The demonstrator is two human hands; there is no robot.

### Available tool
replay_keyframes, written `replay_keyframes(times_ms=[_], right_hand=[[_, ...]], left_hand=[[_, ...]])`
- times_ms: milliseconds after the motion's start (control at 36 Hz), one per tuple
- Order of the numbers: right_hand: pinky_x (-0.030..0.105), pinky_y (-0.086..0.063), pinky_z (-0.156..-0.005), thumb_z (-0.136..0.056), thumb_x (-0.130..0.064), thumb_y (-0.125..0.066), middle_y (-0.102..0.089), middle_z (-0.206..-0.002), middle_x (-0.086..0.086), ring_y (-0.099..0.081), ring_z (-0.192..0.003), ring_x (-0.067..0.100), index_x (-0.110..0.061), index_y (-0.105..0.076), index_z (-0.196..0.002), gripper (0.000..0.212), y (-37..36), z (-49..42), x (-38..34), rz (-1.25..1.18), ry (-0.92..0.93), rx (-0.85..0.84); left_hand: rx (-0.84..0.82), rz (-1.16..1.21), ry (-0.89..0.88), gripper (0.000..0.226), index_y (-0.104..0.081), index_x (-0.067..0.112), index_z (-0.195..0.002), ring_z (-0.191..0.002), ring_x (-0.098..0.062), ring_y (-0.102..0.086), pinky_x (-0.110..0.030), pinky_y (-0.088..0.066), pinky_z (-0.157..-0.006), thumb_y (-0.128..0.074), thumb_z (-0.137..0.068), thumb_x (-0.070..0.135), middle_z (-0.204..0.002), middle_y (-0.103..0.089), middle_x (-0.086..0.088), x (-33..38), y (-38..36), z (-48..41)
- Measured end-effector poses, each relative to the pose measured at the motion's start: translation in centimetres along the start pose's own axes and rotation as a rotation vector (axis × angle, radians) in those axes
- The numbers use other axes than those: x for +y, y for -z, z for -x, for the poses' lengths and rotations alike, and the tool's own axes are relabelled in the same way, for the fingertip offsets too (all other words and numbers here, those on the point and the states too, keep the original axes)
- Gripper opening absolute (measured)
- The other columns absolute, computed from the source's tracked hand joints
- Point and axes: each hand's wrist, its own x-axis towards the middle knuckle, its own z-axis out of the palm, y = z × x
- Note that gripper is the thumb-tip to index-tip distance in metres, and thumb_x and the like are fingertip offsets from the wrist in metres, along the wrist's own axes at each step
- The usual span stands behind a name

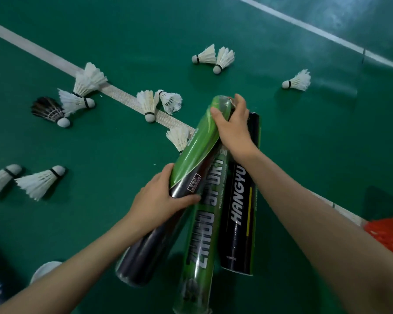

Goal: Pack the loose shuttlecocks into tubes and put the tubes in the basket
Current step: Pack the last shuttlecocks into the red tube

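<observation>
The green-and-black tube (191,152) is held off the court floor (123,30), its long axis running from low on the person's left up and away to the right. The left hand (161,198) grips it round the middle, and the right hand (233,130) curls its fingers over the far end, where a clear cap (222,103) shows. That end is the one to open, I judge.

Nothing shows what the tube holds. Under it lie a green ZHIBO tube (202,241) and a black HANGYU tube (241,214), side by side.

The loose shuttlecocks lie mostly to the left and beyond, the nearest white shuttlecock (178,137) just beside the held tube, so nearer the left hand. Only a corner of the orange basket (388,234) shows at the right edge, nearer the right arm, and its contents are hidden.
</observation>
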Motion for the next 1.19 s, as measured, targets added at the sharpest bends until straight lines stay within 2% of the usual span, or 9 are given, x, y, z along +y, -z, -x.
replay_keyframes(times_ms=[83,139,250,389,500,694,917,1056,1194], right_hand=[[0.040,-0.028,-0.109,-0.094,-0.038,-0.054,-0.002,-0.158,-0.002,-0.025,-0.140,0.023,-0.027,0.002,-0.152,0.081,-2.2,-0.1,-0.5,0.044,-0.015,-0.103],[0.037,-0.032,-0.104,-0.094,-0.037,-0.055,-0.002,-0.159,-0.001,-0.027,-0.140,0.025,-0.026,0.005,-0.152,0.085,-3.3,-0.5,-0.6,0.090,-0.032,-0.109],[0.040,-0.026,-0.114,-0.090,-0.034,-0.062,-0.011,-0.156,0.008,-0.024,-0.141,0.029,-0.012,-0.001,-0.152,0.089,-4.7,-0.7,0.4,0.276,-0.050,-0.121],[0.042,-0.009,-0.120,-0.085,-0.012,-0.066,0.003,-0.158,0.010,-0.002,-0.145,0.029,-0.019,-0.004,-0.151,0.090,-6.2,1.0,2.4,0.481,0.061,-0.099],[0.042,-0.001,-0.117,-0.089,-0.023,-0.060,-0.002,-0.158,0.014,0.005,-0.145,0.034,-0.012,-0.042,-0.135,0.050,-6.8,2.3,5.0,0.758,0.234,-0.197],[0.045,-0.004,-0.118,-0.091,-0.022,-0.056,-0.021,-0.153,0.017,-0.006,-0.145,0.032,-0.008,-0.054,-0.118,0.030,-8.7,3.7,4.2,0.791,0.432,-0.226],[0.038,-0.020,-0.115,-0.097,-0.030,-0.050,-0.024,-0.151,0.008,-0.015,-0.143,0.024,-0.013,-0.047,-0.130,0.037,-15.4,6.2,-1.0,0.827,0.631,-0.701],[0.040,-0.025,-0.113,-0.094,-0.030,-0.052,-0.026,-0.149,0.011,-0.021,-0.140,0.028,-0.015,-0.041,-0.137,0.047,-20.2,8.5,-1.6,0.937,0.749,-0.923],[0.040,-0.024,-0.114,-0.094,-0.032,-0.052,-0.022,-0.151,0.013,-0.018,-0.141,0.028,-0.015,-0.039,-0.138,0.049,-24.6,10.2,-1.9,1.009,0.799,-1.022]], left_hand=[[0.022,0.034,0.069,0.099,-0.028,0.031,-0.138,-0.102,-0.017,-0.057,-0.043,-0.051,-0.085,-0.058,-0.059,0.083,-0.124,-0.054,0.007,-0.5,-0.3,-0.8],[-0.012,0.045,0.089,0.110,-0.019,0.032,-0.145,-0.111,-0.022,-0.055,-0.045,-0.050,-0.091,-0.054,-0.057,0.086,-0.136,-0.047,0.001,-0.7,-0.8,-1.1],[-0.111,-0.026,0.049,0.103,0.001,0.029,-0.152,-0.117,-0.027,-0.050,-0.042,-0.046,-0.095,-0.064,-0.079,0.060,-0.140,-0.033,-0.003,-0.8,-1.5,-0.8],[-0.151,-0.019,-0.070,0.066,-0.031,0.035,-0.145,-0.111,-0.017,-0.052,-0.040,-0.046,-0.095,-0.062,-0.087,0.042,-0.127,-0.043,0.003,-1.9,-1.2,-0.8],[-0.192,-0.037,-0.105,0.041,-0.052,0.028,-0.132,-0.110,-0.016,-0.054,-0.037,-0.046,-0.095,-0.057,-0.091,0.032,-0.121,-0.057,0.001,-2.8,-0.5,-0.8],[0.023,-0.074,0.012,0.031,-0.063,0.021,-0.118,-0.103,-0.014,-0.060,-0.030,-0.046,-0.094,-0.063,-0.089,0.029,-0.114,-0.063,0.002,-7.4,3.0,0.3],[0.254,-0.444,0.142,0.035,-0.057,0.023,-0.125,-0.115,-0.023,-0.049,-0.036,-0.043,-0.091,-0.056,-0.091,0.033,-0.120,-0.057,0.000,-12.6,7.6,4.2],[0.517,-0.570,0.270,0.028,-0.069,0.015,-0.102,-0.115,-0.033,-0.050,-0.046,-0.037,-0.095,-0.074,-0.074,0.016,-0.112,-0.062,-0.009,-17.7,11.0,8.5],[0.523,-0.604,0.553,0.037,-0.064,0.015,-0.113,-0.137,-0.036,-0.024,-0.062,-0.015,-0.108,-0.070,-0.076,0.015,-0.135,-0.046,-0.017,-21.7,12.6,12.7]])
